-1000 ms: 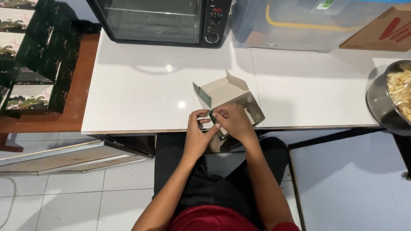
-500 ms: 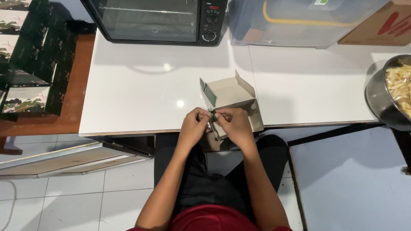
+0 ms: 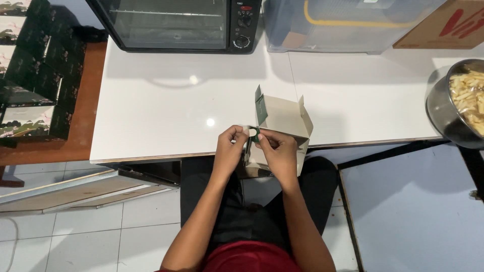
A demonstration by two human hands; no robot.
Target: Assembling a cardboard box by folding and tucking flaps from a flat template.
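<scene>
1. Two hands meet at the near edge of the white table (image 3: 151, 116): my left hand (image 3: 229, 151) and right hand (image 3: 277, 151) both pinch a small flap at the left end of the cardboard box (image 3: 282, 118), fingers pressed together on it. The box is half folded, grey-brown inside with dark green outside, its far flaps standing up; it sits partly on the table and partly over the edge, above the lap.

2. What could go wrong (my judgement): the box overhangs the edge, so a loosened pinch could let it tip off toward the lap or the floor. Pulling the flap too hard could crease or tear the thin card, and a flap pushed in crooked could leave the end gaping.

3. Around it: a black countertop oven (image 3: 176, 22) stands at the far side, well apart from the box. Right of it is a clear plastic container (image 3: 343, 25), then a brown carton (image 3: 443, 27) at the far right corner.

4. A metal bowl (image 3: 441, 108) of pale cut strips sits at the right edge of the table, near enough that a wide swing of the right elbow might knock it.

5. Dark green boxes (image 3: 35, 70) lie stacked at far left, off the table. Nothing stands between the hands and the box.
</scene>
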